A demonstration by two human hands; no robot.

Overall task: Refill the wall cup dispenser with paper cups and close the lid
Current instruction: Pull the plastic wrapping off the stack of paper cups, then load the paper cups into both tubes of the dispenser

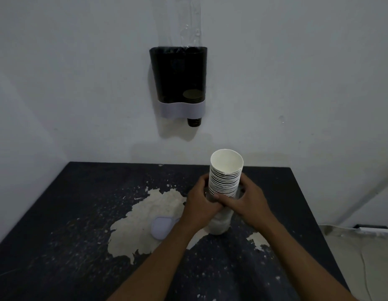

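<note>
A stack of paper cups point(225, 177) is gripped low down by the left hand point(199, 203) and the right hand point(247, 200), above the dark table point(80, 213). The wall dispenser point(179, 82) is mounted at twelve o'clock, lid off. No writing can be read.

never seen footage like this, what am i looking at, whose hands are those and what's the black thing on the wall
This is one picture from a camera worn on a person's head, looking forward and down. No machine here: the left hand and right hand both grip a stack of paper cups, part in a plastic sleeve, above a worn dark table. The black box is a wall cup dispenser, open at the top, with a few cups low inside and one poking out below. A small white lid-like piece lies on the table.
</note>
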